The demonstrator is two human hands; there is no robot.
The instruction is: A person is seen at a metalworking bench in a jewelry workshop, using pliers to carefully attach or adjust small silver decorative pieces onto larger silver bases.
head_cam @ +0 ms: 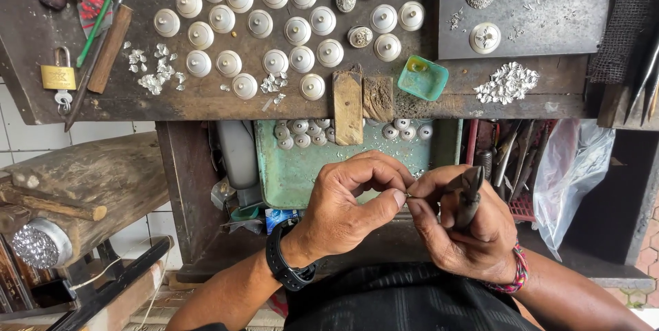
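My left hand and my right hand meet over my lap, below the workbench. Thumb and fingers of the left hand pinch a tiny silver piece that is mostly hidden. The right hand grips a dark pair of pliers, its jaws pointing up, and its thumb tip touches the same small piece. A black watch sits on my left wrist and a red beaded bracelet on my right.
Several round silver buttons lie on the wooden workbench, with silver scraps, a teal dish, a steel block and a padlock. A green tray below holds more buttons. Tools and a plastic bag sit right.
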